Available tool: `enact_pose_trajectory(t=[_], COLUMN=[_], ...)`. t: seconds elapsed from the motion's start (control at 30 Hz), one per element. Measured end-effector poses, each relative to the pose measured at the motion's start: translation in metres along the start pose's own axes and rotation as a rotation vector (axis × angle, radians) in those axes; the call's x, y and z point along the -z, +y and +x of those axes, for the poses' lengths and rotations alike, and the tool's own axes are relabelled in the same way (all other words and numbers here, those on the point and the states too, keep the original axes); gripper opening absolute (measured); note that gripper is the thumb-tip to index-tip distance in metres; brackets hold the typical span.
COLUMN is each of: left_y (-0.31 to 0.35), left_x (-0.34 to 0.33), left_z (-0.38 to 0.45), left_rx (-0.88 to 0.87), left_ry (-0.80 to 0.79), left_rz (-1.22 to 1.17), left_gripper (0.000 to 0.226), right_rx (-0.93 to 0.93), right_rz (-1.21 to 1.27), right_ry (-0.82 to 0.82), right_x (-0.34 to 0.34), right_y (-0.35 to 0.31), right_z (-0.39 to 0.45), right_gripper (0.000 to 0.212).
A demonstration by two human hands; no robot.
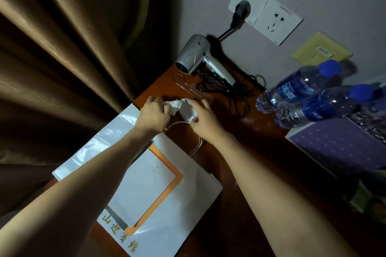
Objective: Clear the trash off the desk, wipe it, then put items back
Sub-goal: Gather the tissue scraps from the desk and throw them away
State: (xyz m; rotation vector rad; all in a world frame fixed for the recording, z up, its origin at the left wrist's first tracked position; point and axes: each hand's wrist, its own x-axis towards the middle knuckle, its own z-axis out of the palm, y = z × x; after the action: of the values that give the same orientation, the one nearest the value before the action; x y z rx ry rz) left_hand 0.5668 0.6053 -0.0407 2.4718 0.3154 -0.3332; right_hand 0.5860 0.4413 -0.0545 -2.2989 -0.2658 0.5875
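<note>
Two bottles [296, 87] on dark desk [250, 131], curtain [62, 48] beside.

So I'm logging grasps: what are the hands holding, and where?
Both grip one crumpled white tissue: left hand its left end, right hand its right side.

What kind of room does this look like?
Probably a hotel guest room: a plugged-in hair dryer on a wooden desk, two bottled waters, a comb, heavy curtains, and wall sockets.
</note>
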Motion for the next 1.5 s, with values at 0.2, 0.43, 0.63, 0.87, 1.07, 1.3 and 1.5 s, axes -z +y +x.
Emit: enact_pose_trajectory(t=[0.2, 0.43, 0.63, 0.87, 1.07, 1.3, 1.5], left_y=[-0.012, -0.011, -0.011, -0.011, -0.01, 0.011, 0.052], left_x=[0.003, 0.006, 0.002, -0.038, -0.061, -0.068, -0.071], left_z=[-0.017, -0.036, -0.065, -0.111, -0.151, -0.189, -0.226], left_rx=[0.044, -0.016, -0.094, -0.077, -0.129, -0.195, -0.228], left_ry=[0.003, 0.018, 0.01, -0.106, -0.166, -0.228, -0.219], left_rz=[0.048, -0.075, -0.083, -0.023, -0.007, 0.028, 0.104], left_gripper=[0.034, 0.007, 0.028, 0.023, 0.037, 0.034, 0.037], right_rx=[0.02, -0.076, -0.182, -0.164, -0.432, -0.373, -0.374], right_rz=[0.027, -0.07, -0.085, -0.148, -0.139, -0.127, -0.07], right_ry=[0.001, 0.12, 0.265, 0.132, 0.276, 0.316, 0.377], right_x=[-0.007, -0.009, 0.006, -0.002, -0.014, -0.027, -0.007], right_y=[0.012, 0.023, 0.055, 0.061, 0.089, 0.086, 0.097], right_z=[0.004, -0.02, -0.084, -0.144, -0.191, -0.245, -0.313], right_gripper=[0.056, 0.01, 0.016, 0.016, 0.016, 0.007, 0.005])
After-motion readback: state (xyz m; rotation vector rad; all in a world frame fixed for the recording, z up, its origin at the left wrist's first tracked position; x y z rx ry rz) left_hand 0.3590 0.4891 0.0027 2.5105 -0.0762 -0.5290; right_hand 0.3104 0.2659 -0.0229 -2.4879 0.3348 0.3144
